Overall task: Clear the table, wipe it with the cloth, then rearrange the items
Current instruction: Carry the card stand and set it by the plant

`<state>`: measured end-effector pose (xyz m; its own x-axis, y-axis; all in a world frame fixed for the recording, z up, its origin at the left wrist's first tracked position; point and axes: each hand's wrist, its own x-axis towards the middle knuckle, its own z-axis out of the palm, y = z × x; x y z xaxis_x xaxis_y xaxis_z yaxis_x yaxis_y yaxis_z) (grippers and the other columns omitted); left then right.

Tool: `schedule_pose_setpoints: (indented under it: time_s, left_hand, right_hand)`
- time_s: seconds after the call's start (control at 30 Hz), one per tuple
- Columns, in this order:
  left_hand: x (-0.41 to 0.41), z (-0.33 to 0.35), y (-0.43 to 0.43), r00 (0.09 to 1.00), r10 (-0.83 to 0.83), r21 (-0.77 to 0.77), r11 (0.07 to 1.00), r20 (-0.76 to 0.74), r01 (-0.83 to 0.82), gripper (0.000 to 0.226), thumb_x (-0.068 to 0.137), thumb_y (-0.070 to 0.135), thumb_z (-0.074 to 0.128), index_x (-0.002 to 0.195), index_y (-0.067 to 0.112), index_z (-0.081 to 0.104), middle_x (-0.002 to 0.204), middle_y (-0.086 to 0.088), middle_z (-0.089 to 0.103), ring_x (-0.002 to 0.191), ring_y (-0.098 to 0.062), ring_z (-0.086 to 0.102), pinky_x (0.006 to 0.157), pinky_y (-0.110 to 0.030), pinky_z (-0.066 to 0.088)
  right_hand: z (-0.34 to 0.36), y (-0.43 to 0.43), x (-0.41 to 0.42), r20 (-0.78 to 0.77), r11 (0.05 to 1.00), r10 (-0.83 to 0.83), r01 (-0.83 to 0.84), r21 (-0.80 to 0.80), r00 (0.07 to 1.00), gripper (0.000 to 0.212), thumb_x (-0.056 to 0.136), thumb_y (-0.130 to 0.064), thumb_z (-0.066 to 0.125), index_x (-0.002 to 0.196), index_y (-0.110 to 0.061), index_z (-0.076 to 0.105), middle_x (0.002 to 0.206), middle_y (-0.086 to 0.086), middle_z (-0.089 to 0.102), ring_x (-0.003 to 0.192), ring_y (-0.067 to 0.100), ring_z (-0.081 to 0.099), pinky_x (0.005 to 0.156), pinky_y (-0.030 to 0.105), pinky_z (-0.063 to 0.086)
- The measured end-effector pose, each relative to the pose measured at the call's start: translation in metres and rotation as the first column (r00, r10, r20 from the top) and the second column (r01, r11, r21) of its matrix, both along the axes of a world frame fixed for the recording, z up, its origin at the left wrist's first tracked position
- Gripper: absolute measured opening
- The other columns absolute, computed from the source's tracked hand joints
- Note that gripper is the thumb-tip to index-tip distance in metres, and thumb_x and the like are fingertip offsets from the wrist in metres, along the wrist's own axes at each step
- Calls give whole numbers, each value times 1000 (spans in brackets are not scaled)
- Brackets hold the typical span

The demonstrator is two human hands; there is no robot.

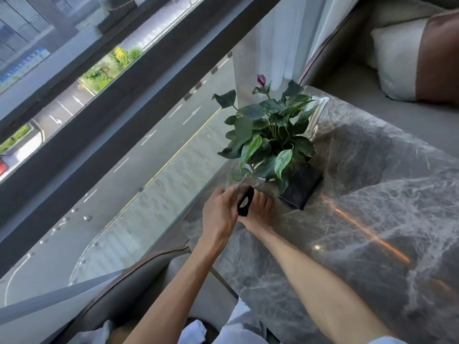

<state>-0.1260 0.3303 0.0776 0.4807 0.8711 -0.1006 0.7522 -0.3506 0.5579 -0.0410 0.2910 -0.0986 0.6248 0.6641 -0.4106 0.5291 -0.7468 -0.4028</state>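
Observation:
A grey marble table (pixel 360 194) fills the right half of the view. At its left end stands a leafy green plant (pixel 270 135) with one purple bud, in a square black pot (pixel 301 187). Just in front of the pot, near the table's left edge, both hands meet around a small flat black object (pixel 246 202) with an oval label, held upright. My left hand (pixel 218 214) grips its left side. My right hand (pixel 259 214) wraps its right side and back, resting on the table. No cloth is in view.
A clear glass object (pixel 320 112) stands behind the plant at the table's far corner. A grey sofa with a white and brown cushion (pixel 407 63) lies beyond the table. A padded chair (pixel 139 276) sits at the lower left, against the floor-to-ceiling window.

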Motion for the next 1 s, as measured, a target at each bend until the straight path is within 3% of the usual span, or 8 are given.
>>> schedule_pose_setpoints:
  time_s: [0.2, 0.33, 0.5, 0.73, 0.87, 1.0]
  left_hand:
    - [-3, -2, -1, 1000, 0, -16, 1000, 12, 0, 17, 93, 21, 53, 97, 18, 69, 73, -8, 54, 62, -24, 50, 55, -35, 39]
    - [-2, -3, 2, 1000, 24, -36, 999, 7, -24, 19, 91, 21, 55, 102, 21, 71, 78, -7, 58, 66, -24, 53, 58, -34, 41]
    - [1, -1, 7, 999, 22, -50, 999, 25, -21, 23, 90, 24, 57, 109, 24, 70, 77, -2, 54, 67, -20, 50, 61, -31, 39]
    - [-1, -8, 7, 999, 32, -37, 999, 7, -32, 26, 91, 21, 56, 113, 26, 68, 78, 5, 48, 66, -14, 42, 61, -27, 29]
    - [-1, -14, 7, 1000, 24, -41, 999, 14, -24, 27, 90, 19, 56, 114, 29, 66, 79, 4, 47, 67, -15, 44, 60, -27, 31]
    - [-4, -17, 8, 998, 37, -96, 995, 58, -31, 29, 94, 21, 53, 120, 28, 65, 88, -1, 55, 76, -19, 53, 65, -33, 43]
  right_hand:
    - [-2, -1, 3, 18, 999, 49, -48, -10, 999, 99, 47, -73, 68, 128, -24, 36, 125, -1, 51, 117, 25, 49, 98, 43, 40]
    - [-3, 0, 4, 42, 998, 67, -66, -22, 997, 103, 47, -71, 72, 131, -22, 36, 123, 1, 51, 113, 26, 50, 97, 42, 42]
    - [-4, -7, 5, 86, 994, 111, -111, 1, 990, 113, 50, -69, 76, 140, -18, 32, 131, 2, 47, 117, 26, 47, 102, 41, 39]
    - [4, -8, 6, 78, 992, 122, -122, -5, 989, 103, 55, -62, 78, 137, -17, 35, 130, 2, 49, 115, 26, 47, 98, 39, 40]
    - [4, -8, 5, 75, 990, 141, -140, -13, 987, 109, 58, -59, 78, 143, -13, 29, 137, 5, 45, 122, 28, 44, 105, 41, 37]
    - [-7, -7, 8, 45, 988, 140, -137, -66, 989, 123, 52, -71, 74, 147, -12, 22, 148, 9, 36, 133, 29, 38, 111, 45, 32]
